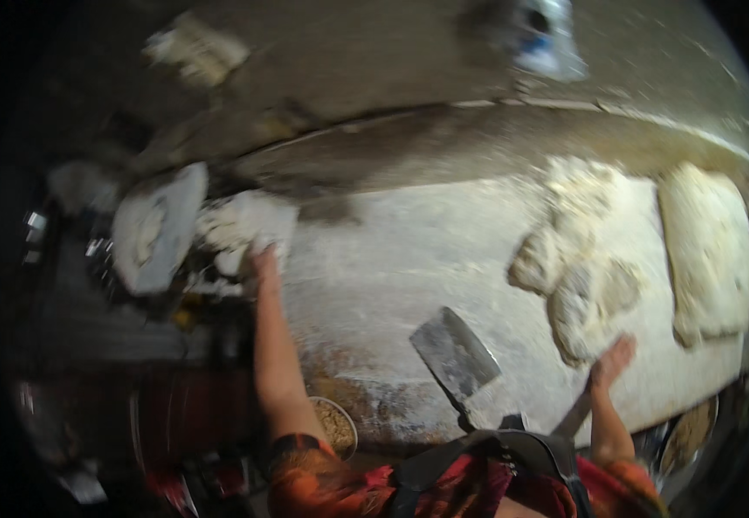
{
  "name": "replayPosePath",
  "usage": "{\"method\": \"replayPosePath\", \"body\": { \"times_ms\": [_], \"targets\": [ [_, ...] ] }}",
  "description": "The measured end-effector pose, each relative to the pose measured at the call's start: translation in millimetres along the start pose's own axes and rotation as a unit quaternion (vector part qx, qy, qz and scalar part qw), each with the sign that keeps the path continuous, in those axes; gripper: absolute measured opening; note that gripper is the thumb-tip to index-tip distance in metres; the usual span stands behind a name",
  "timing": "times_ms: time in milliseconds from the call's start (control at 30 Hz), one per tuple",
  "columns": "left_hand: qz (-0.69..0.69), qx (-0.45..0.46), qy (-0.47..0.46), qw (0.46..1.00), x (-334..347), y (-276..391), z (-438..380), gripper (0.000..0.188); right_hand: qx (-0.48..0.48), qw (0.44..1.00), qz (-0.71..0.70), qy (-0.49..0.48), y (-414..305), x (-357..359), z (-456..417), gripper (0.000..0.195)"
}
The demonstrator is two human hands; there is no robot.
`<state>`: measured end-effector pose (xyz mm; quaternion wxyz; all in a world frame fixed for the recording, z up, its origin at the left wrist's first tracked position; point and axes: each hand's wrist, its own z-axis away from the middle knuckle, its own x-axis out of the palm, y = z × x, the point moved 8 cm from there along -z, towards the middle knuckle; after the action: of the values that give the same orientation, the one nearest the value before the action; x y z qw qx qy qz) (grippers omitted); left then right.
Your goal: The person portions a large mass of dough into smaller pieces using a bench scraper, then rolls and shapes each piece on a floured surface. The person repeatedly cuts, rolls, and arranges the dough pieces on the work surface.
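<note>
My left hand [263, 258] reaches to the left end of the floured table [374, 272], at a white heap of flour [225, 226]. Its fingers are blurred and partly lost in the white, so I cannot tell whether they hold anything. My right hand [613, 362] rests low beside a floured lump of dough [578, 317], fingers stretched out, with nothing visible in it. Smaller dough lumps [536, 262] adjoin that one, and loose flour [578, 188] lies behind them. A metal dough scraper [457, 356] lies near the front edge, in front of my body.
A large, long slab of dough [708, 256] lies at the table's right end. On the left stands a pale, flour-dusted container [161, 230]. A round tub of crumbly material [335, 427] sits by the front edge. Beyond the table, a clear plastic bag [549, 42] lies on the floor.
</note>
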<state>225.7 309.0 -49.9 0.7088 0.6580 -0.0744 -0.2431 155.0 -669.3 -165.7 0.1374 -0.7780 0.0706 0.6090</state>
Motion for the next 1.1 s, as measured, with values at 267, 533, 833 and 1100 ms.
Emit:
{"method": "replayPosePath", "body": {
  "times_ms": [267,533,833,1100],
  "targets": [
    [-0.395,0.178,-0.293,0.852,98.1,-22.3,347.2,0.052,0.085,0.942,-0.324,0.034,13.2,-41.6,-34.2,0.04],
    [-0.397,0.15,-0.327,0.844,73.8,-93.5,547.7,0.079,-0.172,0.967,-0.088,-0.168,-118.6,-69.3,-31.7,0.07],
    [-0.483,0.131,-0.275,0.821,81.6,-108.6,593.0,0.095,-0.223,0.952,-0.185,-0.094,-96.4,-101.0,38.6,0.053],
    [-0.533,0.102,-0.201,0.816,70.7,-101.8,598.3,0.094,-0.201,0.958,-0.195,-0.062,-50.4,-113.0,-66.9,0.072]
  ]
}}
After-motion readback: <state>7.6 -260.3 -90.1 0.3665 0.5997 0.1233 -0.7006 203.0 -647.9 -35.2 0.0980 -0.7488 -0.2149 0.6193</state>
